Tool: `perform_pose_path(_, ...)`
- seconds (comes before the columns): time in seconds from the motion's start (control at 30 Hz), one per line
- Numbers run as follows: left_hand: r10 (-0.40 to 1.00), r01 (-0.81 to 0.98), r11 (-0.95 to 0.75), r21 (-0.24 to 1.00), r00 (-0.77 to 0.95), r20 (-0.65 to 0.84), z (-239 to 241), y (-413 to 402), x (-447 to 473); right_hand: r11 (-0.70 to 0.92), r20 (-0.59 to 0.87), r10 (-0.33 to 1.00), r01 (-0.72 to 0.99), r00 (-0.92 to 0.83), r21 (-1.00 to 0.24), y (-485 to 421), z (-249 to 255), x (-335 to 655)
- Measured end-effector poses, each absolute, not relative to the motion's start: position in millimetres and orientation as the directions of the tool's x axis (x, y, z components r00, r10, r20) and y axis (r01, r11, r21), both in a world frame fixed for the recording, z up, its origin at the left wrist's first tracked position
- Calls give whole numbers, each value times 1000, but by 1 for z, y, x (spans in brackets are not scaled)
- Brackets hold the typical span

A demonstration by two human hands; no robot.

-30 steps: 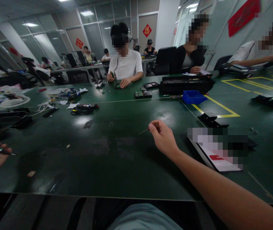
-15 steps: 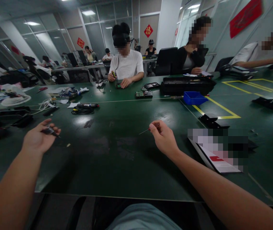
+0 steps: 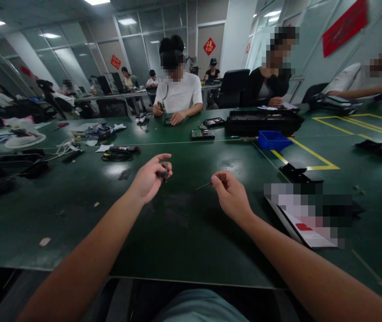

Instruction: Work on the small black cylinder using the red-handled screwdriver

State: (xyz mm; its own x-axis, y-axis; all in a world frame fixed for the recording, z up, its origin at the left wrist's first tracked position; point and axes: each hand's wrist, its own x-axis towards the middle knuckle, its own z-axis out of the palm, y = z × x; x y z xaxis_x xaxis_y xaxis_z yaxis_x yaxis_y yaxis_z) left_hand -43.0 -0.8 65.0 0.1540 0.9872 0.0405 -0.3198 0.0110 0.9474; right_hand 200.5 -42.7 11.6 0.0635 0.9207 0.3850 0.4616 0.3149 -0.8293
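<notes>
Thin-shafted tool [image 3: 203, 186], reddish at the handle, sits in the right hand [image 3: 232, 194], pinched between thumb and curled fingers, its bare shaft jutting toward the person's left, above the table. Those fingers are closed around the handle and hide most of it. Just across from it, the left hand [image 3: 149, 181] has its index finger stretched out and the other fingers bent about a stubby dark tool [image 3: 162, 171], which I see nearly end-on, so I cannot tell its full shape. Between the two hands is a gap, and both are over the green table [image 3: 177, 250].

Beyond the left hand I notice a coiled black cable [image 3: 119, 153]; farther off lies a circuit board [image 3: 202, 134]. Past the right hand stand a blue bin [image 3: 273, 140] and, behind it, a long black tray [image 3: 264, 121]. Nearer, beside the right forearm, a white folder [image 3: 318, 239] lies partly blurred, with black brackets [image 3: 300, 172] beyond it. Across the table a co-worker in a white shirt [image 3: 182, 94] bends over a small device [image 3: 168, 120], one hand on it, the other gripping a tool.
</notes>
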Motion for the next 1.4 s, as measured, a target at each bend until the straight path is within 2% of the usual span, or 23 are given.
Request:
perform_pose_path(0.13,962,-261,-35,965,253,103,51,-8,-6,310,387,919,465,77,-829,-43,12,201)
perform_pose_path(0.23,946,-51,-121,991,298,130,31,-13,9,310,388,918,458,85,-833,-43,12,202)
perform_pose_path(0.33,921,187,-248,951,349,171,9,-12,11,311,383,920,436,85,-844,-43,10,201)
perform_pose_path(0.5,916,335,-344,877,327,234,-7,-3,-1,305,390,917,475,88,-825,-43,14,200)
perform_pose_path(0.63,893,385,-420,822,334,300,-7,2,-7,303,401,910,491,104,-817,-45,18,200)
perform_pose_path(0.8,905,463,-417,782,292,309,-6,0,-7,398,449,870,248,202,-883,-47,17,200)
perform_pose_path(0.9,910,503,-411,760,271,313,-4,-1,-7,422,452,864,172,221,-890,-46,16,200)
perform_pose_path(1.1,887,489,-457,743,316,337,-1,-2,-8,394,436,892,269,118,-879,-44,12,201)
perform_pose_path(1.4,881,494,-464,735,340,328,-2,-3,-9,379,435,892,319,123,-868,-42,8,203)
